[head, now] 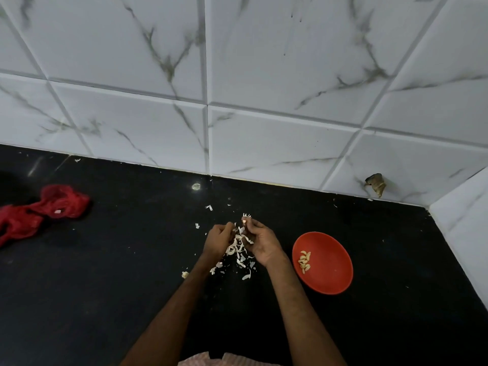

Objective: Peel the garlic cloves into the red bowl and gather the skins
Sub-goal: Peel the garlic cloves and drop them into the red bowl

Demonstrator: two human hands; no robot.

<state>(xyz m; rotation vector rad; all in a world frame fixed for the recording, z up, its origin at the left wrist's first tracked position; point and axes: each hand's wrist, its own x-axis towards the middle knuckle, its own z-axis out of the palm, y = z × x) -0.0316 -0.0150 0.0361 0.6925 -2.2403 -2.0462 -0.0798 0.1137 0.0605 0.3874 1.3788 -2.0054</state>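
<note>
Pink-and-white checked cloth (229,361) shows at the bottom edge, and two bare forearms reach forward from beside it over the black table (105,286). At their ends the hands meet close together. The right hand (261,241) has its fingers curled, and its fingertips pinch a small garlic clove (244,221) held just above the table with a tuft of papery skin at its far end. The left hand (217,240) is curled inward too, its fingertips touching the pale strips between the hands; whether it grips one cannot be told.

Under and between the hands lies a loose pile of garlic skins (240,256), trailing toward the camera, with stray flakes (209,207) scattered beyond it and a small crumb (184,274) to the left.

Just right of the right wrist sits the red bowl (331,282), holding a small cluster of peeled cloves (304,261) at its left side.

Well apart at the far left, a crumpled red mesh bag (39,212) lies on the glossy dark surface, which carries one bright spot of reflected light (196,186).

White marble-veined tiles (264,75) form the wall behind and turn a corner at the right. A brownish lump (376,184) sticks to one low tile near that corner.
</note>
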